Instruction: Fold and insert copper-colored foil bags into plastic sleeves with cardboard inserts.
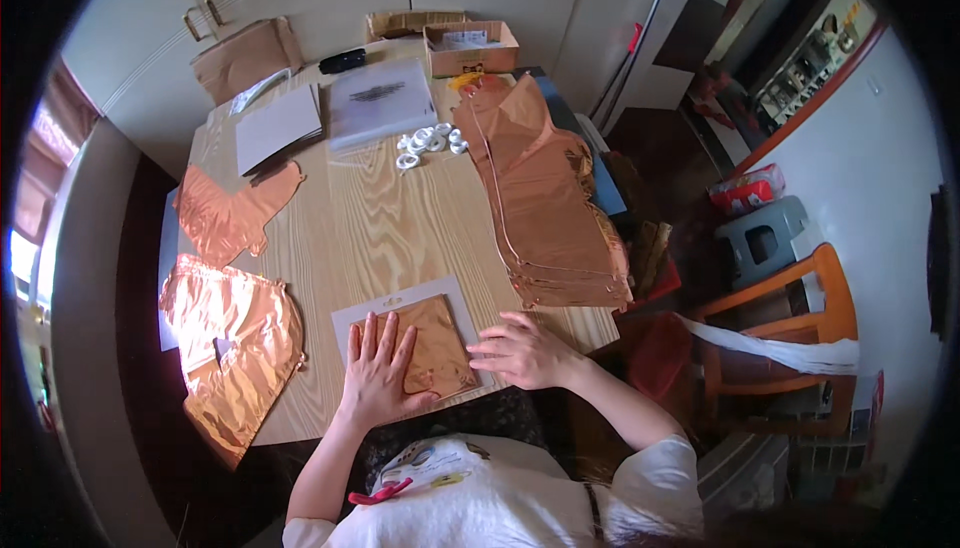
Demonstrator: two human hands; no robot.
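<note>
A folded copper-coloured foil sheet (440, 338) lies on a white card (415, 292) with a hang hole, at the table's near edge. My left hand (378, 373) rests flat over the left part of the foil and card, fingers stretched out. At the right edge of the card is my right hand (525, 351), its fingers apart and slightly bent, with nothing visible in them. A large flat foil balloon (545, 218) is spread along the table's right side. Two more copper foil pieces lie on the left, a matte one (235, 213) and a shiny one (240, 333).
Several white ribbon-like rolls (430, 143) sit mid-table. Behind them are clear plastic sleeves (380, 103), a stack of white cards (275, 128), a black object (343, 60) and a cardboard box (475, 56). To the right stand a wooden chair (832, 318) and a grey stool (760, 238).
</note>
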